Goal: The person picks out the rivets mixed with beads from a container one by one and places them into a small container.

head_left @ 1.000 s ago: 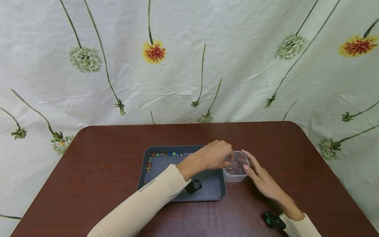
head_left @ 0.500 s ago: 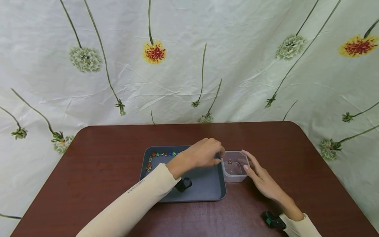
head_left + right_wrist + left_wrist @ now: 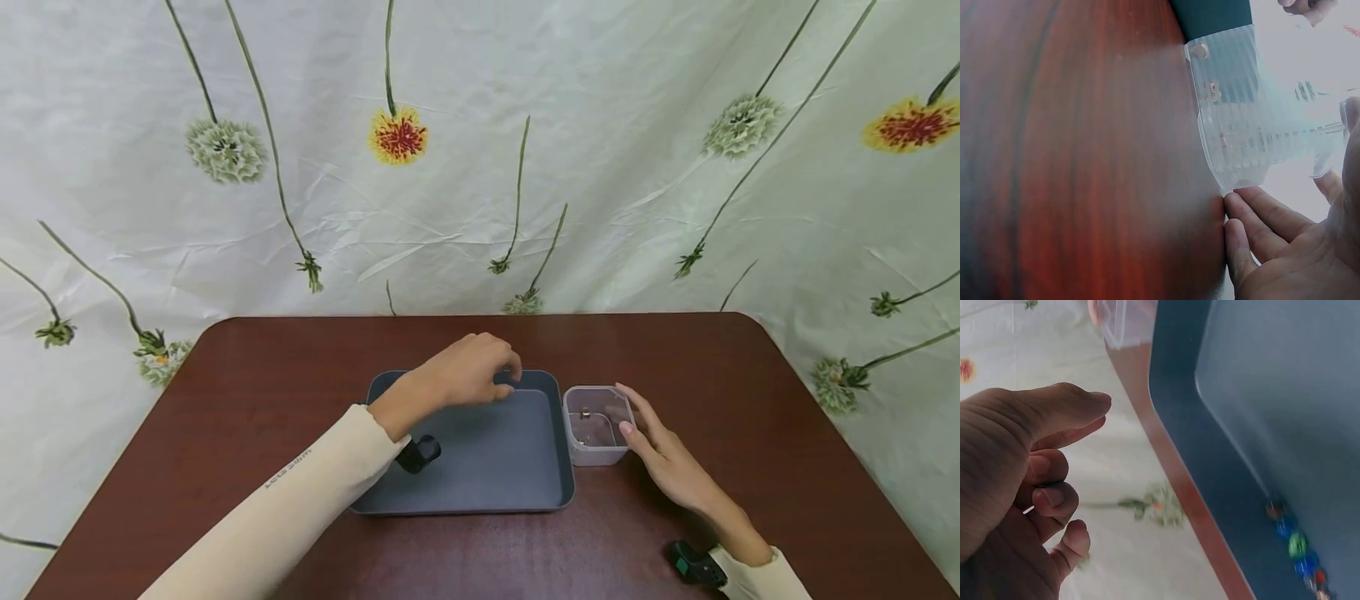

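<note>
My left hand (image 3: 461, 371) hovers over the far part of the dark grey tray (image 3: 487, 467), fingers bent and thumb near the index finger. In the left wrist view its thumb (image 3: 1075, 406) covers the index fingertip, so I cannot tell whether something small is pinched there. A row of shiny coloured beads (image 3: 1297, 545), blue, green and reddish, lies along the tray's inner edge; my left arm hides it from the head view. My right hand (image 3: 667, 467) holds the clear plastic box (image 3: 596, 457) by its right side. A few small gold-toned beads (image 3: 585, 412) lie inside the box.
The box stands against the tray's right side on a brown wooden table (image 3: 675, 367). Behind the table's far edge hangs a white flower-printed cloth (image 3: 450, 225). Black devices are strapped at both wrists, such as the right wrist camera (image 3: 693, 562).
My left hand has come out of the box and moved left over the tray's far side, its forearm now covering the bead row. The right hand stays on the box.
</note>
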A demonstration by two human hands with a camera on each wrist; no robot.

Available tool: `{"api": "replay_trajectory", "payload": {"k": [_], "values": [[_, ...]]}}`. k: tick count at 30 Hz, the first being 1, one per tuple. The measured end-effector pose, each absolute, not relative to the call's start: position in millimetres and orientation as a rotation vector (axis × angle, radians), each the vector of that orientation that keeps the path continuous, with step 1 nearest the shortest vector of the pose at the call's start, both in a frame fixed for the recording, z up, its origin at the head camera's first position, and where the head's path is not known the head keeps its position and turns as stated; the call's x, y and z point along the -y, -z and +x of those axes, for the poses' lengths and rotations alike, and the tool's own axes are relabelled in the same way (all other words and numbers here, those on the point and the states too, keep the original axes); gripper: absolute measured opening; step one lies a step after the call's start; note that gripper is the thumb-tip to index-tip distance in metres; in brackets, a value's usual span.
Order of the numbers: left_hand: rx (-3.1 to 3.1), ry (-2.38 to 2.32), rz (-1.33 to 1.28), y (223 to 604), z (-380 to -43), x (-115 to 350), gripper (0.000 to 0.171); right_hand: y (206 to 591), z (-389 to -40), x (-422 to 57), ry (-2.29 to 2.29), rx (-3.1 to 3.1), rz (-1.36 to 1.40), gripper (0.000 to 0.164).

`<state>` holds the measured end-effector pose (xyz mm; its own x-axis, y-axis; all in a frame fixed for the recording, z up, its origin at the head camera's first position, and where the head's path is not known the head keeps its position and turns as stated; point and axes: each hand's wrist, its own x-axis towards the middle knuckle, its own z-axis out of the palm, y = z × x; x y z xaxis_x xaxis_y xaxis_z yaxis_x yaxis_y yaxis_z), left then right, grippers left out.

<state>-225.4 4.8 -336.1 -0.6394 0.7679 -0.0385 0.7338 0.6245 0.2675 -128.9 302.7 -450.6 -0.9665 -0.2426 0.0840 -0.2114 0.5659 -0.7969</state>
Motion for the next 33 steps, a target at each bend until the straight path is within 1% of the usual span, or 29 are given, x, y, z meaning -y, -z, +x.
{"api": "replay_trajectory", "payload": {"k": [6, 18, 25, 33], "values": [[-2.725, -0.344, 1.170, 337, -234, 24, 0.017, 449, -129, -302, 1.394, -2.760, -0.386, 0.055], [-2.756, -0.296, 1.004, 347, -245, 74, 0.013, 451, -131, -305, 1.385, -2.740, -0.458, 0.055], [-2.761, -0.280, 0.965, 355, -249, 90, 0.016, 451, -131, -304, 1.407, -2.736, -0.452, 0.055], [-2.755, -0.246, 0.963, 365, -251, 97, 0.017, 452, -130, -304, 1.398, -2.736, -0.450, 0.054]]}}
